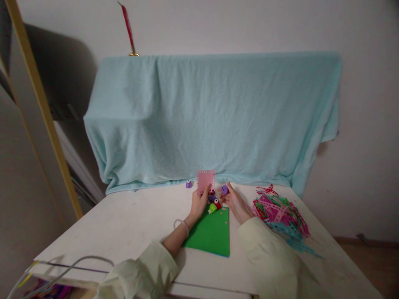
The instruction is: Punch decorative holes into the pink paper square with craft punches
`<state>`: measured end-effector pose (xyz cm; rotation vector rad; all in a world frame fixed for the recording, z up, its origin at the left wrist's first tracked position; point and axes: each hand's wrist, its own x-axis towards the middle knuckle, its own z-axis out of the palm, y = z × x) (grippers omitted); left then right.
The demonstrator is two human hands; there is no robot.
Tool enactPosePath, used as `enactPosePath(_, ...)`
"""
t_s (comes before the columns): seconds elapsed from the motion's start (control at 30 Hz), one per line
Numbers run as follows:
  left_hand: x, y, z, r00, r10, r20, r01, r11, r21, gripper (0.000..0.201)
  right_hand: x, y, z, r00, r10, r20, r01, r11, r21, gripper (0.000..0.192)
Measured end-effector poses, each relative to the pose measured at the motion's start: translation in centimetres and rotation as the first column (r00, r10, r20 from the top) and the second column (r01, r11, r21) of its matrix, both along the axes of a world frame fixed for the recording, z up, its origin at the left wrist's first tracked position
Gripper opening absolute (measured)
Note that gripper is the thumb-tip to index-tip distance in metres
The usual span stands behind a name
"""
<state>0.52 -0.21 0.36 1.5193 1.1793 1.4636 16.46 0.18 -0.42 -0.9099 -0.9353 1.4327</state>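
Note:
My left hand [198,204] holds up a small pink square of paper [205,181] with punched edges. My right hand [235,202] pinches a small purple craft punch [224,189] just right of the pink paper. Between the hands lie several little punches, among them a green one [212,208], a red one [217,204] and a dark purple one [212,198]. A green sheet [212,234] lies flat on the white table [131,224] under my wrists. Another purple punch [188,184] sits alone to the left.
A heap of pink, green and blue punched paper strips [280,216] lies at the right of the table. A pale blue blanket [212,116] drapes over something bulky behind the table. A thin cable [71,265] runs over the near left corner.

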Motion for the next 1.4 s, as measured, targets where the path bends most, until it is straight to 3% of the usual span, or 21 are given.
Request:
enactPosePath(0.6,-0.4,0.4,-0.7,0.997,0.043,-0.069,-0.042,0.999,0.012,0.055,-0.1,0.1,0.0,0.983,0.131,-0.131,-0.143,0.986,-0.081,0.052)
enactPosePath(0.77,-0.6,0.3,-0.6,0.996,0.062,-0.068,-0.062,0.998,-0.011,0.055,-0.2,-0.1,0.7,0.99,0.101,-0.102,-0.106,0.993,-0.042,0.053)
enactPosePath(0.9,-0.9,0.0,-0.6,0.997,0.056,-0.053,-0.057,0.998,-0.007,0.055,-0.5,-0.2,1.6,0.978,0.169,-0.123,-0.169,0.986,0.006,0.055)
enactPosePath(0.97,-1.0,-0.2,-0.6,0.997,0.055,-0.053,-0.055,0.998,-0.005,0.055,-0.6,-0.5,1.8,0.986,0.163,-0.03,-0.162,0.986,0.047,0.055)
enactPosePath(1.03,-1.1,-0.4,-0.7,0.997,0.061,-0.042,-0.062,0.998,-0.011,0.055,-0.6,-1.0,1.9,0.98,0.07,0.188,-0.099,0.984,0.149,0.05)
enactPosePath(1.13,-1.2,-0.5,-0.7,0.997,0.077,-0.01,-0.077,0.997,-0.021,0.055,-0.3,-1.8,2.0,0.849,-0.173,0.499,-0.037,0.923,0.383,0.034)
enactPosePath(1.23,-1.4,-0.3,-0.9,0.995,0.102,-0.001,-0.102,0.995,-0.016,0.058,-0.1,-2.2,2.1,0.737,-0.292,0.609,-0.063,0.868,0.492,0.025)
enactPosePath(1.3,-1.5,-0.1,-1.0,0.994,0.111,0.001,-0.111,0.994,-0.02,0.059,0.0,-2.1,2.0,0.743,-0.274,0.61,-0.071,0.875,0.479,0.027)
enactPosePath(1.4,-1.5,0.0,-1.2,0.996,0.089,0.018,-0.088,0.995,-0.038,0.06,-0.2,-1.5,1.6,0.815,-0.134,0.564,-0.097,0.928,0.36,0.044)
